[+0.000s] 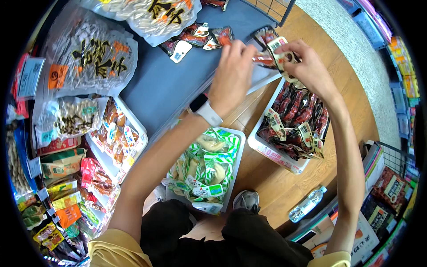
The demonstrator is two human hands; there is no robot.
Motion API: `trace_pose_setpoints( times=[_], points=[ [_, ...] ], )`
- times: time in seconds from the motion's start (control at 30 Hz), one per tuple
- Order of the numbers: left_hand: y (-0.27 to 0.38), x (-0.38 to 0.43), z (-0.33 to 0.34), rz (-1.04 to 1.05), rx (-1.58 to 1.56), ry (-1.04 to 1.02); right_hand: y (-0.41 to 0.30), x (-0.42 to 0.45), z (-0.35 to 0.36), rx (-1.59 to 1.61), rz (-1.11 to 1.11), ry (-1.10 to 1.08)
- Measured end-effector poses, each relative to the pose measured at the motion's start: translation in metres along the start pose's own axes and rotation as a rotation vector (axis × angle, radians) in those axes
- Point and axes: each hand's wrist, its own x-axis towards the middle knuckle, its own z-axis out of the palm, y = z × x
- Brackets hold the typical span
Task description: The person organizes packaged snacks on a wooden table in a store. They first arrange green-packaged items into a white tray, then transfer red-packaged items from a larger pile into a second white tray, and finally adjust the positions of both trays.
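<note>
My right hand (308, 68) pinches vacuum-packed snack packets (282, 56) with dark red contents and cream labels. They are over the right edge of a blue-grey display surface (156, 86). My left hand (233, 73), with a white-strapped smartwatch (205, 108) on its wrist, is just left of these packets. Its fingertips are partly hidden, so its grip cannot be told. More dark red packets (195, 36) lie loose on the surface beyond my left hand. Below my right hand, a white plastic basket (268, 155) is filled with similar packets.
A white basket (238, 167) of green-striped packets stands before my legs. Large sunflower-seed bags (100, 60) and a basket (141, 133) of brown snack packs are at left. A water bottle (307, 203) lies on the wooden floor by a wire rack (397, 153).
</note>
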Motion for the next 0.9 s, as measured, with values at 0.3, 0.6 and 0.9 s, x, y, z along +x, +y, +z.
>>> trace_pose_setpoints(
  times=[0.3, 0.6, 0.9],
  points=[
    [0.017, -0.045, 0.037, -0.115, -0.097, -0.058, 0.040, -0.008, 0.023, 0.055, 0.304, -0.203],
    [-0.048, -0.083, 0.053, -0.316, -0.174, -0.251, 0.043, -0.006, 0.085, -0.335, 0.031, -0.159],
    [-0.033, -0.099, 0.006, -0.172, 0.119, -0.391, 0.025, -0.007, 0.121, -0.411, -0.184, -0.678]
  ],
)
